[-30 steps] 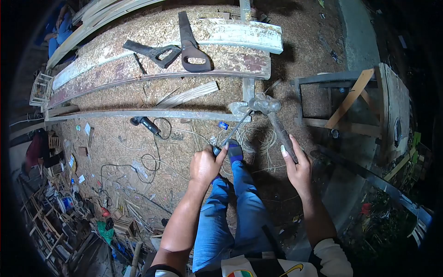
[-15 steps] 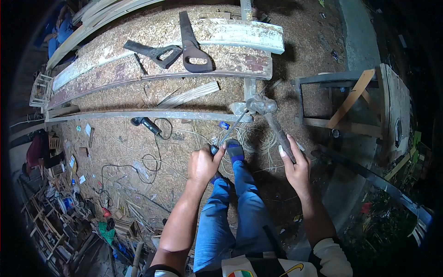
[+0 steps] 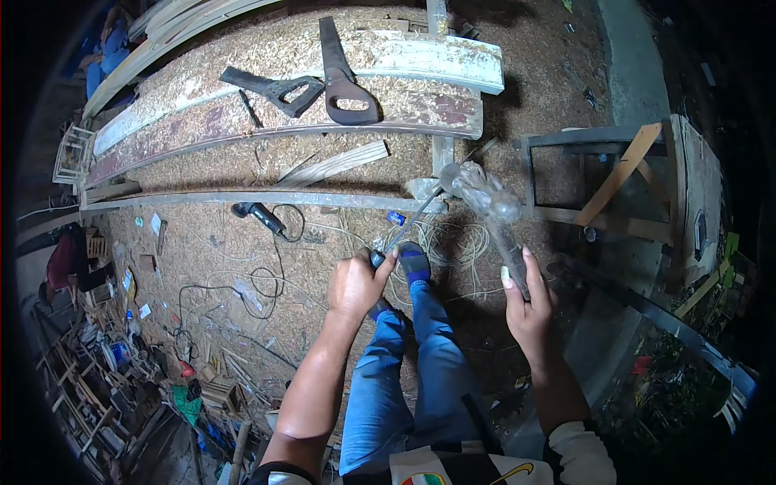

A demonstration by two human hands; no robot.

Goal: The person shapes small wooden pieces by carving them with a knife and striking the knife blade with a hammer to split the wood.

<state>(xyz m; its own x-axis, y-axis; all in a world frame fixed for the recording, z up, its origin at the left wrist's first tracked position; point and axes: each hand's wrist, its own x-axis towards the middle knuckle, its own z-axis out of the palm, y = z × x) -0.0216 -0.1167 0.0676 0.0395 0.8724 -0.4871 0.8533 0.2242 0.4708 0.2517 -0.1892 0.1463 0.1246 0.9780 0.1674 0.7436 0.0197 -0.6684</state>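
Note:
My left hand [image 3: 356, 283] is wrapped round the dark handle of a screwdriver-like tool [image 3: 414, 220], whose thin metal shaft slants up and right to the hammer's head. The hammer [image 3: 503, 236] is in my right hand [image 3: 529, 299], fingers closed on the lower part of its handle. Its head is blurred and stands near the end of a narrow wooden rail [image 3: 267, 198]. Whether the shaft's tip touches the hammer head is unclear.
Two handsaws [image 3: 347, 93] [image 3: 279, 90] lie on a shavings-covered bench [image 3: 453, 113]. Below are a power tool [image 3: 259, 218] with its cord and a coiled cable [image 3: 453, 246]. A wooden frame [image 3: 618, 174] stands right. A person in blue [image 3: 109, 52] is at the upper left.
The hammer and my right hand have shifted right and slightly down, and the hammer head is now blurred. My left hand has hardly moved.

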